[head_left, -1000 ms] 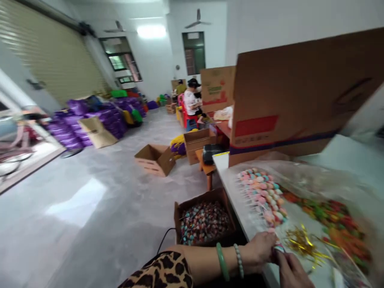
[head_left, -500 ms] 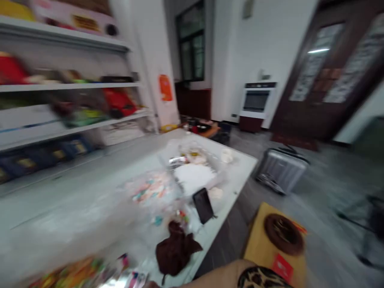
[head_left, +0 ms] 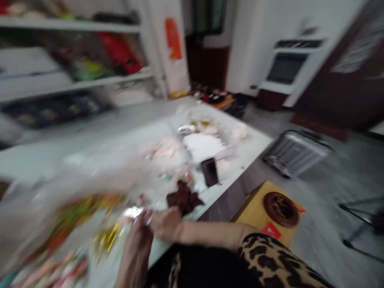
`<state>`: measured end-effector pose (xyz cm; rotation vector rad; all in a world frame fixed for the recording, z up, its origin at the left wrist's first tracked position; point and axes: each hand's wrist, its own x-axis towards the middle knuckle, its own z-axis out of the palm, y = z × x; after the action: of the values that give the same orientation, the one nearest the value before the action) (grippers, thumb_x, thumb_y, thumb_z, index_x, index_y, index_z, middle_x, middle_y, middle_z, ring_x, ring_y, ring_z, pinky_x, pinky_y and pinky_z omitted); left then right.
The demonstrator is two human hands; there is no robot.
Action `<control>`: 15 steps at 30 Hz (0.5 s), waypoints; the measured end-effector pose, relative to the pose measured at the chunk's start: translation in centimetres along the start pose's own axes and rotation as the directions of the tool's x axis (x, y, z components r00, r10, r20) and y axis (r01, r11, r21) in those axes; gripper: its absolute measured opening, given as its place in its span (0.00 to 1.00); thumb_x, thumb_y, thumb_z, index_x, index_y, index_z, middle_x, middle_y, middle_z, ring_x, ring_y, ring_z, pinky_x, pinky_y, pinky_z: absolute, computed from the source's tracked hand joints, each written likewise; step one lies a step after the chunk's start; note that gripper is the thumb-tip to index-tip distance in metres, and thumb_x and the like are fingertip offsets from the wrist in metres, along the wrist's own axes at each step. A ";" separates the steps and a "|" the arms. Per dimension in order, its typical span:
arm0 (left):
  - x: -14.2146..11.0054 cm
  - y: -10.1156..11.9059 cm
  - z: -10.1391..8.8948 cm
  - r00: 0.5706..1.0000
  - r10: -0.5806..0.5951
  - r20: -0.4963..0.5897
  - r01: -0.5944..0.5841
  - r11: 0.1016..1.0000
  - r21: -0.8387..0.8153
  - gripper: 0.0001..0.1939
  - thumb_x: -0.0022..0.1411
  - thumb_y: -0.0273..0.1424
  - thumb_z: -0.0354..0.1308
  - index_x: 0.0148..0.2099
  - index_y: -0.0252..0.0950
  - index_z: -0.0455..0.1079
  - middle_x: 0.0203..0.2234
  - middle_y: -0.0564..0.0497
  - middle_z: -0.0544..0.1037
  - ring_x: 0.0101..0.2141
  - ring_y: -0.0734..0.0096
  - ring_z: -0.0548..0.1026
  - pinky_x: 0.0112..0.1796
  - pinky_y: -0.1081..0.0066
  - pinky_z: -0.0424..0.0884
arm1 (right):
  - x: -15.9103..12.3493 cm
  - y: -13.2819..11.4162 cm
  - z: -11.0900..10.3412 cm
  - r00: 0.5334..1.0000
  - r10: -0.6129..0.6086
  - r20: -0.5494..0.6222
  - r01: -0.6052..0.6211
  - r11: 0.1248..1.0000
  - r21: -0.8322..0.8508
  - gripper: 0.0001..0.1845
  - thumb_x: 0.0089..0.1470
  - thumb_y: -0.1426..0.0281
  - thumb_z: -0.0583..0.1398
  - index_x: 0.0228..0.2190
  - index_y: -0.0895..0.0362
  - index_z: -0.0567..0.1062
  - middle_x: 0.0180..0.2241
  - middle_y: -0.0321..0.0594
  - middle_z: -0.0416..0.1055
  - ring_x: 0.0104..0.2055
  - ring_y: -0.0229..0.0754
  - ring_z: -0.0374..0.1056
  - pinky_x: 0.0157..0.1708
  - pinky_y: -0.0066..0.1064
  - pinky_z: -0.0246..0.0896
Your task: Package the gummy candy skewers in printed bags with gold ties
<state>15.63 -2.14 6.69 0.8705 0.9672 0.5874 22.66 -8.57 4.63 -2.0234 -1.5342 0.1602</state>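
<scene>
Pic's pretty blurry, but here's where I'm at. My left hand [head_left: 136, 250] is up at the bottom middle of the frame, fingers raised around a small shiny foil piece [head_left: 132, 212], though I can't tell if they're properly pinching it. My right hand [head_left: 166, 224] is just beside it, curled fairly narrow, and what it's holding, if anything, is hidden. Both sit right at the near edge of the white table [head_left: 249, 166], so the work stays close to me. Just left of them are loose gold tinsel strands [head_left: 106, 238], with a bag of colourful candy [head_left: 87, 212] and pink lollipops [head_left: 60, 268] further along, all within easy reach, I guess. A dark brown cloth [head_left: 184, 198] lies just past my hands, and a black phone [head_left: 210, 172] sits further up the table, seemingly out of the way.
</scene>
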 end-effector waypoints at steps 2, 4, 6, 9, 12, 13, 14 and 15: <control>-1.5 -0.1 -2.3 1.000 -0.005 -0.002 0.004 0.971 -0.240 0.12 0.45 0.28 0.69 0.29 0.35 0.68 0.22 0.56 0.73 0.24 0.77 0.71 0.27 0.77 0.69 | -0.4 -0.4 1.0 0.986 -0.039 0.163 0.027 0.997 0.074 0.08 0.60 0.67 0.57 0.34 0.56 0.76 0.29 0.38 0.76 0.29 0.38 0.70 0.28 0.26 0.61; -1.6 0.0 -3.9 0.996 0.019 -0.091 -0.054 0.917 -0.396 0.13 0.45 0.24 0.69 0.29 0.33 0.67 0.25 0.54 0.75 0.27 0.78 0.73 0.30 0.79 0.69 | 0.2 -0.5 1.9 0.977 -0.023 0.212 -0.011 0.987 0.158 0.10 0.60 0.66 0.55 0.33 0.54 0.76 0.30 0.39 0.77 0.32 0.39 0.71 0.30 0.26 0.58; -1.2 0.4 -5.5 0.984 0.013 -0.177 -0.098 0.872 -0.480 0.13 0.47 0.26 0.69 0.33 0.33 0.68 0.27 0.52 0.75 0.30 0.73 0.76 0.32 0.76 0.71 | 1.0 -0.5 2.4 0.965 -0.083 0.251 -0.004 0.945 0.328 0.11 0.59 0.64 0.55 0.29 0.53 0.75 0.30 0.37 0.76 0.33 0.39 0.70 0.33 0.27 0.57; -1.6 0.5 -7.4 0.982 0.037 -0.185 -0.130 0.842 -0.523 0.16 0.49 0.29 0.70 0.38 0.33 0.68 0.28 0.51 0.76 0.33 0.68 0.78 0.38 0.69 0.73 | 1.3 -0.8 2.6 0.936 -0.116 0.332 -0.077 0.854 0.514 0.09 0.55 0.66 0.56 0.27 0.53 0.74 0.25 0.34 0.72 0.30 0.38 0.66 0.32 0.28 0.56; -2.2 -0.1 -8.2 0.983 0.084 -0.163 -0.159 0.833 -0.530 0.20 0.47 0.32 0.72 0.40 0.33 0.69 0.29 0.51 0.76 0.32 0.68 0.77 0.37 0.68 0.73 | 1.1 -1.6 3.0 0.880 -0.098 0.466 -0.255 0.730 0.634 0.07 0.50 0.66 0.57 0.23 0.54 0.72 0.18 0.30 0.63 0.23 0.36 0.60 0.27 0.27 0.54; -2.3 -0.4 -8.2 0.980 0.099 -0.170 -0.176 0.827 -0.534 0.21 0.46 0.33 0.73 0.40 0.33 0.69 0.28 0.51 0.76 0.31 0.69 0.76 0.35 0.69 0.73 | 1.2 -2.0 3.3 0.861 -0.080 0.503 -0.324 0.676 0.662 0.07 0.49 0.66 0.57 0.22 0.54 0.71 0.16 0.29 0.61 0.21 0.35 0.57 0.24 0.27 0.52; -2.2 -0.6 -8.3 0.977 0.111 -0.181 -0.193 0.819 -0.541 0.22 0.46 0.34 0.73 0.40 0.33 0.69 0.28 0.52 0.75 0.29 0.71 0.75 0.32 0.71 0.72 | 1.3 -2.5 3.8 0.849 -0.058 0.526 -0.383 0.619 0.686 0.08 0.48 0.66 0.58 0.21 0.54 0.69 0.15 0.28 0.59 0.19 0.34 0.55 0.23 0.27 0.50; -2.0 -0.8 -8.3 0.974 0.120 -0.195 -0.210 0.808 -0.551 0.21 0.45 0.34 0.73 0.39 0.33 0.69 0.27 0.52 0.75 0.29 0.72 0.75 0.30 0.73 0.70 | 1.4 -3.0 4.3 0.845 -0.034 0.534 -0.423 0.567 0.707 0.08 0.47 0.66 0.58 0.20 0.54 0.68 0.15 0.28 0.57 0.19 0.34 0.53 0.21 0.27 0.49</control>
<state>7.37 -1.08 4.57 0.3709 0.7835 1.0448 18.77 -5.19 2.98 -1.3975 -1.1154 1.3358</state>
